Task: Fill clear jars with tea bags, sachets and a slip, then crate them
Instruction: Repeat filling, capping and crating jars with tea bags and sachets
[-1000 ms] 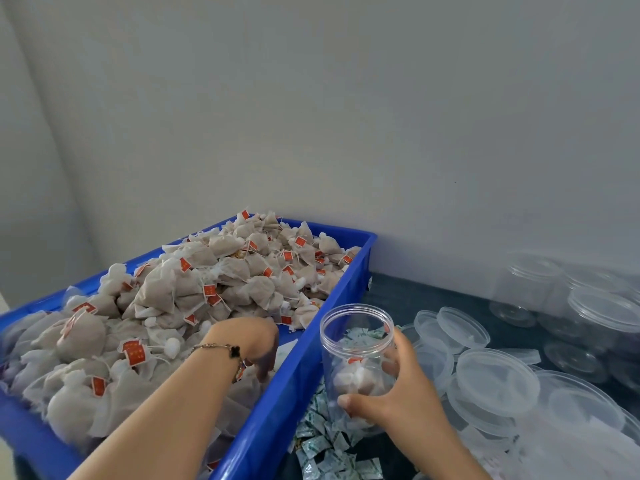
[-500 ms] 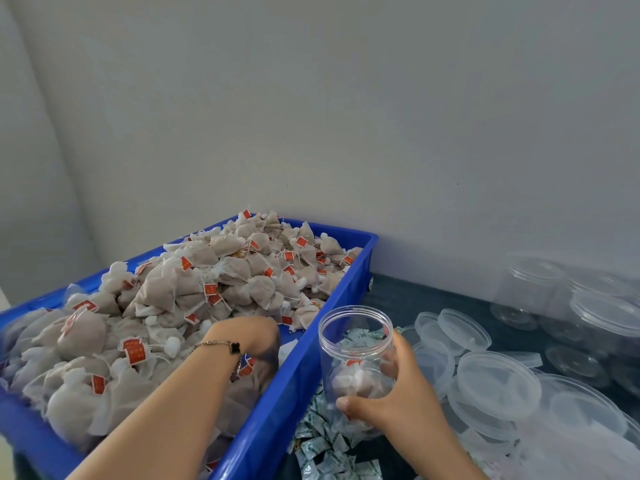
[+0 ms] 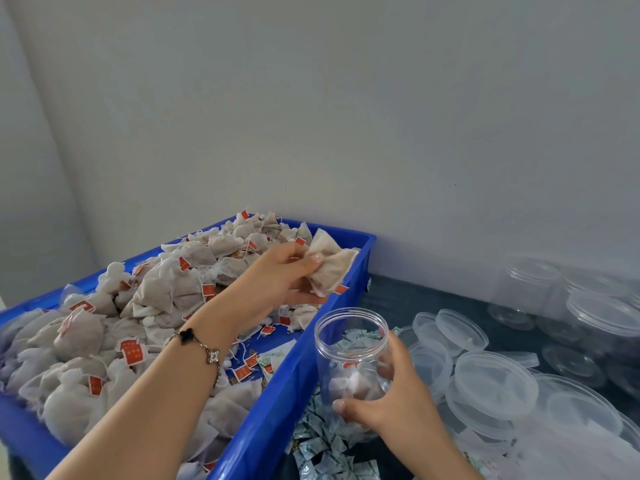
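Clear jar (image 3: 351,355) gripped by right hand (image 3: 391,403); left hand (image 3: 280,278) pinches tea bags (image 3: 329,268) above

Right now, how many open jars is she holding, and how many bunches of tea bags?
1 jar, gripped by the right hand beside the blue bin. 1 bunch of tea bags, pinched in the left hand above the bin.

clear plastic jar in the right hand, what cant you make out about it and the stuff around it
Head view only:
- Clear plastic jar: number of tea bags inside unreadable; right hand and glare cover them.
- Brown paper tea bags pinched in the left hand: exact number unclear, they overlap.
- Red tags: print too small.
- Blue plastic crate: near end cut off by the frame edge.
- Green-white sachets: partly hidden behind jar and crate.
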A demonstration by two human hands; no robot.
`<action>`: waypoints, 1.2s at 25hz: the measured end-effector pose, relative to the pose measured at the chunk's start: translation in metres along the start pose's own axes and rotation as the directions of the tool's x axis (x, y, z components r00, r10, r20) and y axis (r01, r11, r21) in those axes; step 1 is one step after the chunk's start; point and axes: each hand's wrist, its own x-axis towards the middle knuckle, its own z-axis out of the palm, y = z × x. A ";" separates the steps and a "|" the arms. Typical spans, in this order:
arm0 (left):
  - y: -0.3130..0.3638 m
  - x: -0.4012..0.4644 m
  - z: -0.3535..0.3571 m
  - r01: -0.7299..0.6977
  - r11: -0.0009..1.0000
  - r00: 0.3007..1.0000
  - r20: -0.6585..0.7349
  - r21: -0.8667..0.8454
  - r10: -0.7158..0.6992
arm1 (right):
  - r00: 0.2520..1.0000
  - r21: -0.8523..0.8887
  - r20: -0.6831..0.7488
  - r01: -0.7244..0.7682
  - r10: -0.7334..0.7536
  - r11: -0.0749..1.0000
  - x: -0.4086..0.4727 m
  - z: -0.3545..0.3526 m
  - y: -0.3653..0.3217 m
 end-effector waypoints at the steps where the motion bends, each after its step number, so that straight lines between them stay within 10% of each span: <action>1: 0.001 -0.003 0.004 -0.026 0.999 0.999 0.030 0.043 0.025 | 1.000 0.001 0.003 0.001 -0.001 1.000 0.000 0.000 0.000; 5: -0.004 -0.012 0.011 -0.275 0.806 0.958 0.219 0.524 0.184 | 0.999 0.017 0.023 0.027 -0.027 1.000 0.000 0.000 -0.001; 8: -0.009 -0.014 0.019 -0.297 0.765 0.938 0.323 0.571 0.123 | 1.000 0.037 0.020 0.021 -0.021 0.999 0.000 0.000 0.000; 12: -0.015 0.000 -0.002 -0.123 0.673 0.985 0.005 0.729 0.174 | 1.000 0.035 0.007 0.018 -0.018 0.999 -0.002 0.002 0.001; 15: -0.023 0.004 -0.021 0.182 0.124 0.960 -0.149 0.975 -0.238 | 1.000 0.061 0.010 0.021 -0.022 0.998 -0.002 0.002 -0.001; 17: -0.030 0.003 -0.019 0.135 -0.097 0.807 -0.167 0.986 -0.567 | 1.000 0.081 0.016 0.023 -0.024 0.996 -0.003 0.002 -0.002; 19: -0.038 0.007 -0.015 0.097 -0.098 0.715 -0.138 0.990 -0.685 | 0.999 0.101 0.023 0.030 -0.033 0.994 -0.004 0.004 -0.002; 30: -0.066 0.016 -0.019 0.017 -0.212 0.754 -0.152 0.977 -0.639 | 0.999 0.129 0.048 0.014 -0.020 0.992 -0.005 0.005 -0.005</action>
